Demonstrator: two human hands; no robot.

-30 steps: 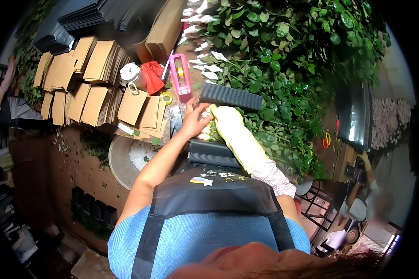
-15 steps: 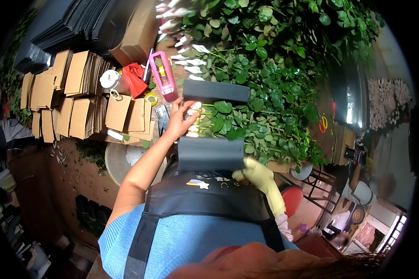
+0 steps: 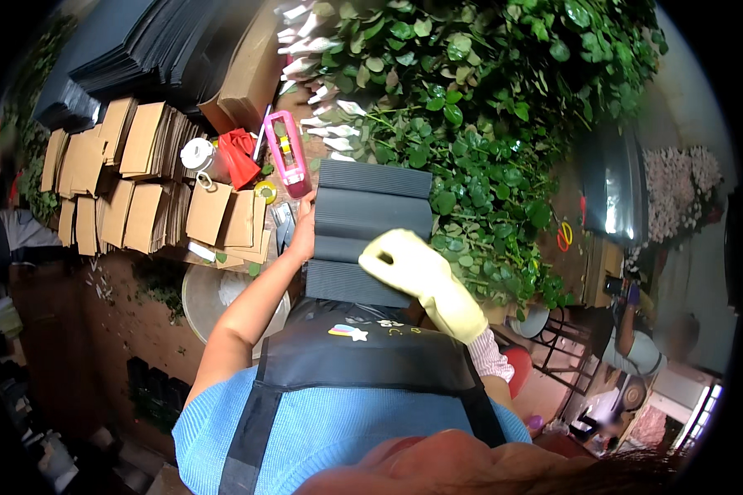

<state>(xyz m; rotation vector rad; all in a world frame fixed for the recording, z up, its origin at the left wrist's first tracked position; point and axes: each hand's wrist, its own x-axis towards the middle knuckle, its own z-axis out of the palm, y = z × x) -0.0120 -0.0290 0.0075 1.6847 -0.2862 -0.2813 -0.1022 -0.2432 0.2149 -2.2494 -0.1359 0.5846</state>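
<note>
1. Since the earlier frame, the right hand point(image 3: 404, 262), in a pale yellow rubber glove, has risen from below the dark corrugated sheet point(image 3: 370, 223) onto its lower right face; the sheet now shows more folds than before.
2. Left hand point(image 3: 304, 235), bare: fingers closed on the sheet's left edge, forearm running up from the lower left.
3. Right hand: fingers curled together against the sheet's face; whether they clamp its edge cannot be told.
4. Sheet position: held between both hands, above the person's dark apron point(image 3: 363, 363) and in front of the worktop point(image 3: 285, 198).
5. Beyond the left hand: a pink tape dispenser point(image 3: 286, 153), touching or just above the sheet's top left corner.
6. Left of the left hand: stacks of flat brown cardboard pieces point(image 3: 140, 198), a red cloth point(image 3: 239, 157) and a white cup point(image 3: 198, 154).
7. Beyond the right hand: dense green foliage point(image 3: 487, 124).
8. Far right of the room: another person point(image 3: 636, 346) sits near shelving.
</note>
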